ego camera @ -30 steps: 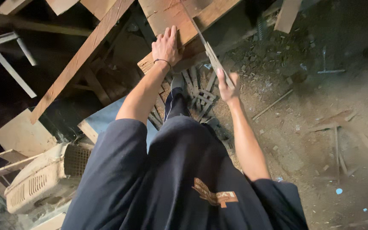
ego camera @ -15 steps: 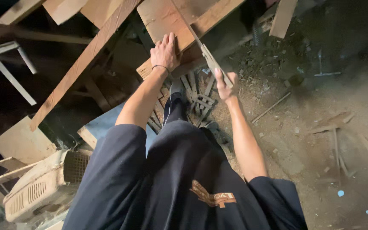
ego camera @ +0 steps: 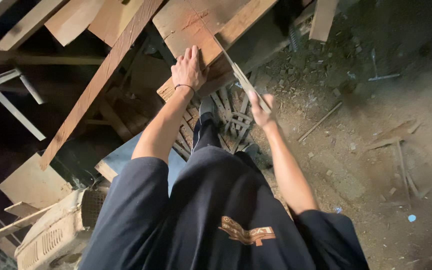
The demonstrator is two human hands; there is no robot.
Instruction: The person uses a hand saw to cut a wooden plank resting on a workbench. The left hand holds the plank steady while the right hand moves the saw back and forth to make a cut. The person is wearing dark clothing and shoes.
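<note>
My left hand lies flat, palm down, on a wide wooden board that rests on a stack of lumber in front of me. My right hand grips the handle of a hand saw whose blade runs up along the board's right edge. The hand is blurred with motion. My dark sleeves and shirt fill the lower part of the head view. My foot stands on a slatted wooden pallet below the board.
A long plank leans diagonally at the left over a dark pile of boards. A white plastic fan housing lies at bottom left. Dirt floor with scattered wood scraps and sticks spreads to the right.
My right hand has pulled the saw back toward me and then moved along the cut. My left hand stays pressed on the board. The view has shifted slightly.
</note>
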